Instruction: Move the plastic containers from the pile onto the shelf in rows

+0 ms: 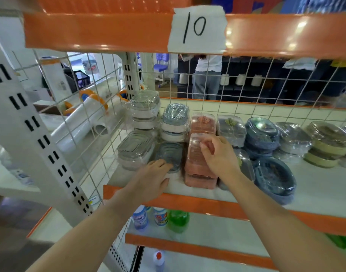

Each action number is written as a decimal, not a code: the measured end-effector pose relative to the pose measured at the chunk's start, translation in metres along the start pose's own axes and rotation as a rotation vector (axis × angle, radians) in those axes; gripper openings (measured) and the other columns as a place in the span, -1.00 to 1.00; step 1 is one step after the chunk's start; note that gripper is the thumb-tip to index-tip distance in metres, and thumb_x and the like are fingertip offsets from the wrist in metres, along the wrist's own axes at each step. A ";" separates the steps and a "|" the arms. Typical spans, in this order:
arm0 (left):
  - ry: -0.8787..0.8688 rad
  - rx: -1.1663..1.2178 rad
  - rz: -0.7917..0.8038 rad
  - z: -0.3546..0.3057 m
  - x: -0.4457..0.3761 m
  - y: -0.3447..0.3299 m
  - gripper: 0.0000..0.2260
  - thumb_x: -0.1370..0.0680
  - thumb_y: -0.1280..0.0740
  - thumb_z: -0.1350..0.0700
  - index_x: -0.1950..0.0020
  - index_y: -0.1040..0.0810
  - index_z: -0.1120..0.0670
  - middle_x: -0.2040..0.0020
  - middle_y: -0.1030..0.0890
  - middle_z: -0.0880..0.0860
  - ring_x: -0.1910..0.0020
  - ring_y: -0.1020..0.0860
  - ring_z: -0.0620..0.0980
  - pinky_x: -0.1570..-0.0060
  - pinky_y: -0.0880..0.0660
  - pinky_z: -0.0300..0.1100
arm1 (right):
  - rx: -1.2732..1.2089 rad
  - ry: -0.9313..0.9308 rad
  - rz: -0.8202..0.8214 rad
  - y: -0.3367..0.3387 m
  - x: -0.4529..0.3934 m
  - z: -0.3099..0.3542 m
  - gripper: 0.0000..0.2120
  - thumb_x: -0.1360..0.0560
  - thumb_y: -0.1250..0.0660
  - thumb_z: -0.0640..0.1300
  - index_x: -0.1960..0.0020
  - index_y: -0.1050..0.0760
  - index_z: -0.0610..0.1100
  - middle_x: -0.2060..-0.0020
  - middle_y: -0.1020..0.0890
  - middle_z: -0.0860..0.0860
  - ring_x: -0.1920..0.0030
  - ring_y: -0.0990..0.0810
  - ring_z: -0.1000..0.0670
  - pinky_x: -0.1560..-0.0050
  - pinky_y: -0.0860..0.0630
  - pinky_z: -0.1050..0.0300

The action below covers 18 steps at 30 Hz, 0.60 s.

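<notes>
1. Your left hand (152, 178) lies with fingers relaxed on the grey-lidded container (169, 156) near the shelf (315, 190) front edge, close to the wire side panel (85, 122).
2. Your right hand (220, 154) pinches the top of the pink container stack (197, 167), which stands at the front lip.
3. Bare shelf lies right of the blue round containers (274, 175).
4. A paper label (197, 28) above reads "10".

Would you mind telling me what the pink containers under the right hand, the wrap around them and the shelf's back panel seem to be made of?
Pink containers: likely rigid plastic, matte pink base with a clear glossy lid.
Wrap: thin clear film, judging by its wrinkles and glare.
Back panel: white-coated metal wire grid, apparently; you can see the room through it.
The right hand rests on the front stack.
</notes>
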<state>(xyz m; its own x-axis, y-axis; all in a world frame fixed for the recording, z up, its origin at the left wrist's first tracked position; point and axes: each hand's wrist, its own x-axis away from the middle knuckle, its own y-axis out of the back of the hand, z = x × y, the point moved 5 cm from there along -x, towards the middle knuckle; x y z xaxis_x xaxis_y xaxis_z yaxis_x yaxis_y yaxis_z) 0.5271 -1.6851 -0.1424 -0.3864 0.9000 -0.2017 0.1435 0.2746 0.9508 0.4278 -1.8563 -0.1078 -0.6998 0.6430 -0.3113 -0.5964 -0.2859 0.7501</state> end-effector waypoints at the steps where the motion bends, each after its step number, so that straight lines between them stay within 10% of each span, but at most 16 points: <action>1: -0.001 0.008 0.016 -0.001 0.002 -0.001 -0.61 -0.41 -0.16 0.03 -0.12 -0.59 0.16 0.03 -0.61 0.10 0.14 -0.63 0.10 0.22 -0.61 -0.06 | 0.019 -0.006 -0.007 0.002 0.005 -0.001 -0.73 -0.58 -0.19 0.03 -0.23 -0.46 -0.03 -0.19 -0.47 -0.01 -0.18 -0.46 -0.04 -0.10 -0.42 0.06; 9: -0.073 -0.010 0.128 -0.052 0.012 -0.004 -0.38 -0.41 0.09 -0.19 -0.29 -0.49 0.02 -0.19 -0.54 0.00 -0.17 -0.52 0.00 -0.14 -0.44 -0.14 | 0.037 -0.084 -0.031 0.031 0.049 -0.028 -0.68 -0.55 -0.25 -0.06 -0.29 -0.42 -0.09 -0.23 -0.45 -0.09 -0.19 -0.47 -0.11 -0.08 -0.39 0.08; 18: -0.132 0.016 0.239 -0.125 -0.009 -0.029 -0.67 -0.57 -0.24 0.04 -0.34 -0.45 -0.01 -0.29 -0.49 -0.04 -0.27 -0.45 -0.07 -0.23 -0.34 -0.22 | 0.052 -0.261 -0.071 0.083 0.104 -0.091 -0.65 -0.56 -0.25 -0.08 -0.32 -0.40 -0.13 -0.26 -0.44 -0.12 -0.21 -0.47 -0.16 -0.17 -0.37 0.05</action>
<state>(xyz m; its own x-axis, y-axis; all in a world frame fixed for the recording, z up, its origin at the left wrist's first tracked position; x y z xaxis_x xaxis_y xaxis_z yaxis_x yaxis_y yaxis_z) 0.4131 -1.7437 -0.1387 -0.2175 0.9761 -0.0022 0.2309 0.0536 0.9715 0.2697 -1.8783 -0.1309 -0.5279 0.8233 -0.2086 -0.6146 -0.2009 0.7628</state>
